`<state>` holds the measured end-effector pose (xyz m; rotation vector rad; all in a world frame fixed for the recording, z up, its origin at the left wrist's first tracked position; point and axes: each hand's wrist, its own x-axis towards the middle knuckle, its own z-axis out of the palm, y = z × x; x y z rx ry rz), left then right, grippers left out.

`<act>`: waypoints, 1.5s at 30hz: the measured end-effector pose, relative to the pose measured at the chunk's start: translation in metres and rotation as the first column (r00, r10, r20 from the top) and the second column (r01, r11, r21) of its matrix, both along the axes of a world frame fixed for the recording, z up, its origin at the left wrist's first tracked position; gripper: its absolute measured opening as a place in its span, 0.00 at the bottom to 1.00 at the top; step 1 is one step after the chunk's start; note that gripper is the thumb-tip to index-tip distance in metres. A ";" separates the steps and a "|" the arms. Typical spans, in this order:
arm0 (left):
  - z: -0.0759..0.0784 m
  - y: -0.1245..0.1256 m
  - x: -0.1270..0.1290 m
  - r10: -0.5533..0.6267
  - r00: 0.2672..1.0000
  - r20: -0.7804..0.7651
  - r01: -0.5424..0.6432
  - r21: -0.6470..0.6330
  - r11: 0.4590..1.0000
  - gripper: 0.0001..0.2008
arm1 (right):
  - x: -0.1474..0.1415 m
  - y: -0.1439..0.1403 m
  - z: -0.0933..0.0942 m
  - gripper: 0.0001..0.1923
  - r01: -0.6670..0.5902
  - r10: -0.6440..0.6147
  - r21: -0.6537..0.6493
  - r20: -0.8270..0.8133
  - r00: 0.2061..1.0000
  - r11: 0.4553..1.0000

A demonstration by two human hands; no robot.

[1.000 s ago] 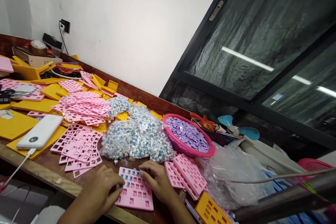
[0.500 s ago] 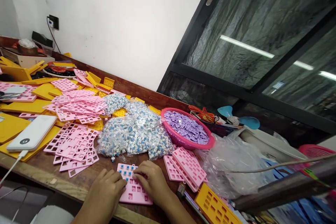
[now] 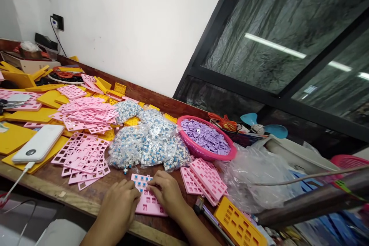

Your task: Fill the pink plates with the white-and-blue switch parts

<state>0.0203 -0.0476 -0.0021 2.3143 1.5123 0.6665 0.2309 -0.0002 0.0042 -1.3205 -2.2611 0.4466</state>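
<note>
Hands [image 3: 122,201] [image 3: 165,192] cover pink plate [image 3: 147,201]; fingertip contact unclear.

Counted on the bench: two hands, the left hand [image 3: 121,203] and the right hand [image 3: 167,192], both resting on one pink keyboard plate [image 3: 147,200]. One pink basket [image 3: 184,138] of purple keycaps, too many to count. At least three clear bags of blue-and-white switches [image 3: 150,142]. One white power bank [image 3: 37,144]. One loose heap of pink frames [image 3: 83,157] and one stack of pink plates [image 3: 206,184]; sheet counts cannot be told. One yellow plate [image 3: 239,226] at the near edge.
</note>
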 end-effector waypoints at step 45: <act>-0.038 0.056 -0.069 0.290 0.883 0.368 -0.380 0.200 0.903 0.16 | -0.057 0.064 -0.011 0.08 0.011 -0.145 -0.230 -0.574 0.806 0.973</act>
